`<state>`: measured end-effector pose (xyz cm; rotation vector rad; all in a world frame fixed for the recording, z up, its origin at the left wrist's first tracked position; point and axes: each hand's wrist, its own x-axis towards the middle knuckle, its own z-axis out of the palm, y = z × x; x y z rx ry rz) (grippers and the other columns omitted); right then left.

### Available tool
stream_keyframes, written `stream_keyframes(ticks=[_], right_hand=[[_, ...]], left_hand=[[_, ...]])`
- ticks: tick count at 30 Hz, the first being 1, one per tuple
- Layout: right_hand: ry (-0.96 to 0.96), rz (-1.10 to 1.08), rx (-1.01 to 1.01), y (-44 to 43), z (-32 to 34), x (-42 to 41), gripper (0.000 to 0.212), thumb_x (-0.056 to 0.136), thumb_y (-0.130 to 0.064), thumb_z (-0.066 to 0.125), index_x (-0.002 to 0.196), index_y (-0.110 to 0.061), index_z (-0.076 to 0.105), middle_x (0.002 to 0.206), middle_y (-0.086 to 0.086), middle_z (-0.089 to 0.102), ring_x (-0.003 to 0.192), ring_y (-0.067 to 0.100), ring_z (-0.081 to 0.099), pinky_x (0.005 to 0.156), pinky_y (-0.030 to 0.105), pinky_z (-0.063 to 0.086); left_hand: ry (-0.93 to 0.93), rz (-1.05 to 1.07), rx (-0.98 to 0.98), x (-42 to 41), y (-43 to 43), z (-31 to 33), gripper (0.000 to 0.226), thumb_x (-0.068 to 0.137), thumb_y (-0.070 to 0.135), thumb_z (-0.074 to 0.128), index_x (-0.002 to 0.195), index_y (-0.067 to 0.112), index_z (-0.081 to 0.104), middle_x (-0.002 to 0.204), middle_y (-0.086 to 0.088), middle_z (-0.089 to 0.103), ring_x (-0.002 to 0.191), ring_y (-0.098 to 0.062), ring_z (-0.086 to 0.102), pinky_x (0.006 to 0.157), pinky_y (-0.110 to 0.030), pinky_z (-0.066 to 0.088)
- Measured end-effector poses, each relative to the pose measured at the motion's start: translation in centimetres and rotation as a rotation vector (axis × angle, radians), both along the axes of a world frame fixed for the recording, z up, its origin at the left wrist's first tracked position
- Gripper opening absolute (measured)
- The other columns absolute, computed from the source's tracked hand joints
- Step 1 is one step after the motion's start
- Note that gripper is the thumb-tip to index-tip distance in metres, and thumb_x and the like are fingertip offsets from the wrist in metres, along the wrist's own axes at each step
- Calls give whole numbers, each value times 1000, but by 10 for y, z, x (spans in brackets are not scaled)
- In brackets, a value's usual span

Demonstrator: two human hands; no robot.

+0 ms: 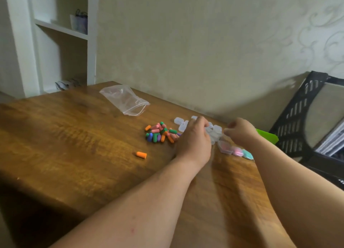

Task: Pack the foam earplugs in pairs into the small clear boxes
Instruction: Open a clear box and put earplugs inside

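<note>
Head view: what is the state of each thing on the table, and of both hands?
zip bag, lying flat, looks empty.
earplug pile, loose, unpacked.
orange earplug, lying alone, apart from the pile.
clear boxes, clustered, empty-looking.
filled boxes, holding pink and teal plugs.
left hand, fingers curled over clear boxes.
right hand, curled; grip blurred.

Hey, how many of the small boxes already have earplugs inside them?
3, in a row on the table just this side of the right hand: a box of pink earplugs, a second pink box, then a teal box. More may be hidden.
</note>
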<state>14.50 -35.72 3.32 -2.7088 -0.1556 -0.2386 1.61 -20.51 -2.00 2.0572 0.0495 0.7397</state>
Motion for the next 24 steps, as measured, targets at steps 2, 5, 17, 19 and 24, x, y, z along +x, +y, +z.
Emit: stream_keyframes(ticks=[2,5,17,19,24], right_hand=[[-45,39,275,-1,8,-22,23,97,-19,71,120,-14,73,108,5,76,94,33,75,90,50,63],[51,117,711,-5,15,-65,15,106,-10,64,120,-9,66,108,13,74,92,37,79,87,51,65],[504,323,1042,5,-37,-118,27,108,-27,63,113,-8,81,106,21,78,89,30,75,79,42,62],[436,310,1036,5,-38,-118,25,108,-28,62,115,-10,77,106,20,78,90,31,75,79,41,61],[397,405,1039,-1,-34,-122,22,109,-32,62,121,-17,74,101,13,79,87,26,75,77,38,59]], left_hand=[[9,-3,-13,-1,1,0,23,108,14,49,127,24,58,137,2,57,116,-22,63,93,-48,59],[65,-66,-33,-9,-4,7,29,108,27,59,137,30,52,139,6,56,119,-16,61,95,-43,60],[109,-193,-264,-46,2,8,37,105,39,68,140,29,60,132,14,64,121,-5,61,94,-21,51],[112,-196,-286,-48,3,2,35,104,37,70,137,31,59,131,13,64,118,-3,62,92,-19,51],[129,-220,-256,-52,4,-5,34,104,34,72,135,32,61,125,13,69,114,-6,67,90,-20,57]])
